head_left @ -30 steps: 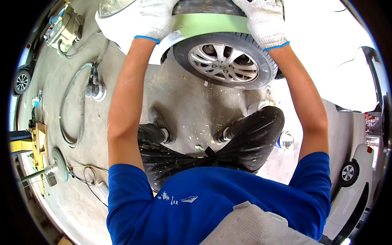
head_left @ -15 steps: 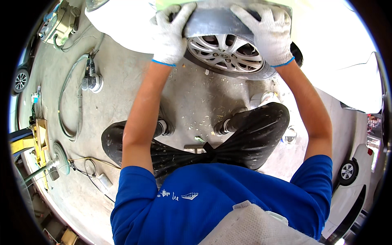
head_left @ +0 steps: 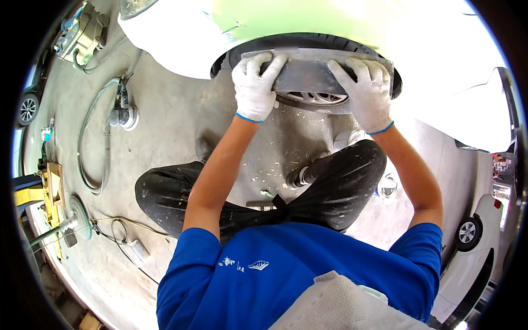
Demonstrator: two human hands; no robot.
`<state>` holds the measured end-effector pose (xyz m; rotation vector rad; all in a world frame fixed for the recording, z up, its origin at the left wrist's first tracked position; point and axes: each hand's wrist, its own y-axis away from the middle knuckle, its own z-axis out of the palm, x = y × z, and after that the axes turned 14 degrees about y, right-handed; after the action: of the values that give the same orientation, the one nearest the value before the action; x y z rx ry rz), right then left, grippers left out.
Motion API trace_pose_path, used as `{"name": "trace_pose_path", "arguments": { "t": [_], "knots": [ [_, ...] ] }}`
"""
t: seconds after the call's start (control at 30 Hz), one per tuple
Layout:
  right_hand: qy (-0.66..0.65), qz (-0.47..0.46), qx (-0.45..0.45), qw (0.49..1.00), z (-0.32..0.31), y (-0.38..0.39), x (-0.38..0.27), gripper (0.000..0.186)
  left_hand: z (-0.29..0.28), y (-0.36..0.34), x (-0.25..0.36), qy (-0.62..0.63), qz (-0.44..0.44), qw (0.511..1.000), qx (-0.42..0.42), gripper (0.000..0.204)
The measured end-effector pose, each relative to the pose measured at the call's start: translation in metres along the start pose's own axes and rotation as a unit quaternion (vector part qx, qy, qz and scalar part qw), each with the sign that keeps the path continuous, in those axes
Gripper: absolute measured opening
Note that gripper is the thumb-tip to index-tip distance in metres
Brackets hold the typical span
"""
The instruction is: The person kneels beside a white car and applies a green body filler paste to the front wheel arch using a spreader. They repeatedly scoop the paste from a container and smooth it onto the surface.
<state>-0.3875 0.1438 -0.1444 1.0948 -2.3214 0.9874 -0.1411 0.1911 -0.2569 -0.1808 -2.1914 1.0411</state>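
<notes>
Both my hands wear white knitted gloves with blue cuffs. My left hand point(head_left: 255, 88) grips the left end of a wide, thin grey sheet point(head_left: 311, 76), thumb on its near face. Round its right end is closed my right hand point(head_left: 368, 91). The sheet is held in front of the car's wheel point(head_left: 316, 98), hiding most of the rim. Above it curves the dark tyre point(head_left: 335, 42) inside the wheel arch. Over the arch, a pale green patch point(head_left: 275, 21) covers part of the white car body point(head_left: 176, 41); the sheet looks apart from this patch.
On the floor at left lie a sander point(head_left: 124, 113) and its looped hose point(head_left: 82, 148). A boxy machine point(head_left: 82, 36) stands farther back. Beside my right knee are a round tin point(head_left: 352, 137) and another container point(head_left: 388, 186). A parked white car point(head_left: 478, 242) is far right.
Both hands have come down toward me with the sheet, from the body above the arch to in front of the wheel. The left hand also shifted right. More of the green patch shows.
</notes>
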Motion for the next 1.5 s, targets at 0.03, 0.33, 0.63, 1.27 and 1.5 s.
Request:
{"name": "trace_pose_path", "arguments": {
  "t": [0.03,0.33,0.63,1.27,1.5],
  "knots": [
    [0.014,-0.002,0.011,1.000,-0.002,-0.007,0.002,0.054,-0.009,-0.009,0.001,-0.002,0.019,0.999,0.028,0.073],
    [0.076,0.050,0.131,0.987,-0.038,-0.121,0.025,0.057,-0.103,-0.146,-0.019,-0.070,0.164,0.984,0.006,0.075],
    [0.049,0.038,0.130,0.990,-0.033,-0.150,0.029,0.056,-0.109,-0.167,-0.019,-0.104,0.131,0.986,-0.013,0.076],
    [0.055,-0.032,0.096,0.993,0.034,-0.059,0.010,0.055,-0.005,-0.037,-0.044,-0.050,0.039,0.997,0.048,0.081],
    [0.056,-0.027,-0.028,0.998,0.036,-0.024,-0.004,0.054,0.044,0.006,-0.040,-0.015,-0.021,1.000,0.008,0.073]
  ]
}}
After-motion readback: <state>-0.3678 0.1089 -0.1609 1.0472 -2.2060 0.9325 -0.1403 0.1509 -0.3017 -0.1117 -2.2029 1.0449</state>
